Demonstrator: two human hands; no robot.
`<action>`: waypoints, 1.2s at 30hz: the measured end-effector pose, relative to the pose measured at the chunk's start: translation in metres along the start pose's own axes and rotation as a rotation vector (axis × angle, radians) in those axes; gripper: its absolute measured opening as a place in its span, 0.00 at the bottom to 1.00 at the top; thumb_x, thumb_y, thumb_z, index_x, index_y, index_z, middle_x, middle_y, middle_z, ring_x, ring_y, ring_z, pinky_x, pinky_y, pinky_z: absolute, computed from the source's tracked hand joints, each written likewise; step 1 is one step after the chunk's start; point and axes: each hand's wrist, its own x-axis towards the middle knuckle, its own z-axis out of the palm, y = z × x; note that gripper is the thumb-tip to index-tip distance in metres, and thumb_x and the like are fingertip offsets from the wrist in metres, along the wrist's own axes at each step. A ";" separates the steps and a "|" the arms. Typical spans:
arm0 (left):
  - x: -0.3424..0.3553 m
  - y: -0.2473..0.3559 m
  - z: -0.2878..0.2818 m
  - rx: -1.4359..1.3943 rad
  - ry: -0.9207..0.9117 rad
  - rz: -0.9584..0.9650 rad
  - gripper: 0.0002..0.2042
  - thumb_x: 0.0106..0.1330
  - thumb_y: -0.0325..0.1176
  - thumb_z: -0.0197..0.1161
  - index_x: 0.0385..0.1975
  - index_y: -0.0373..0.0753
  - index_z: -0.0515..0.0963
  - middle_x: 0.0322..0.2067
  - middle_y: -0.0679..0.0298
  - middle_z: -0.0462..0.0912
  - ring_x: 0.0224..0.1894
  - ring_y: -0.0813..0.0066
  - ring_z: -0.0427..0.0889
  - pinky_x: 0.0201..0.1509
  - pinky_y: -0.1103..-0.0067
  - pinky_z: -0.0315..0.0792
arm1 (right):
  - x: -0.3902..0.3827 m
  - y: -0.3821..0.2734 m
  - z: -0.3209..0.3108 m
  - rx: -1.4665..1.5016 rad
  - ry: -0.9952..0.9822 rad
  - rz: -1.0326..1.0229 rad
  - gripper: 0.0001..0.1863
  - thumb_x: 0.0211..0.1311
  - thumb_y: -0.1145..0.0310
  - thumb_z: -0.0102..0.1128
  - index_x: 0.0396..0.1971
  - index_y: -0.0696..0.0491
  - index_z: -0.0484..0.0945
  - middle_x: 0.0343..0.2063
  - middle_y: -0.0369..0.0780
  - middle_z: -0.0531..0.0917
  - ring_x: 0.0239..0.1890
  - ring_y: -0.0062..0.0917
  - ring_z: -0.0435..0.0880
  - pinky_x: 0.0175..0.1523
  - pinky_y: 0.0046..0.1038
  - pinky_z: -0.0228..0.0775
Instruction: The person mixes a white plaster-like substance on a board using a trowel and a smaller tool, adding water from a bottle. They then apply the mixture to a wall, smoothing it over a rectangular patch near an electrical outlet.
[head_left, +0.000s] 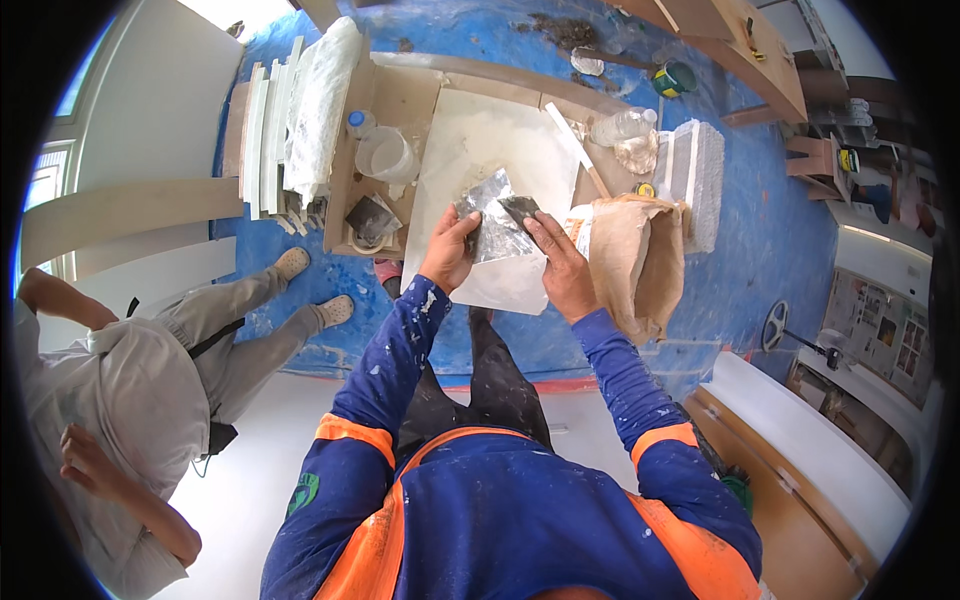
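Observation:
My left hand (450, 250) is closed on the edge of a wide metal scraper plate (492, 235), whose shiny face is smeared with white paste. In my right hand (566, 268) I grip a smaller dark scraper (517, 209) between thumb and fingers. The two blades meet or overlap at the upper right of the wide plate; whether they touch I cannot tell. Below both hands lies a pale board (500, 130) dusted with white powder, on top of a work surface. An open brown paper sack (640, 265) stands just right of my right hand.
Left on the work surface are a translucent tub (387, 157) and another dark scraper (372, 220). A plastic bottle (622, 126) and a wooden-handled stick (577, 148) lie right. Stacked white strips (265, 140) flank the left. Another person (130, 400) stands at my left.

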 end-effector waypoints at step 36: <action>0.002 0.018 0.028 0.362 0.023 0.204 0.19 0.77 0.29 0.55 0.65 0.36 0.66 0.56 0.64 0.78 0.55 0.76 0.78 0.60 0.77 0.72 | -0.045 0.023 -0.016 0.743 0.350 0.711 0.13 0.72 0.71 0.54 0.51 0.60 0.77 0.37 0.46 0.87 0.36 0.36 0.87 0.37 0.37 0.81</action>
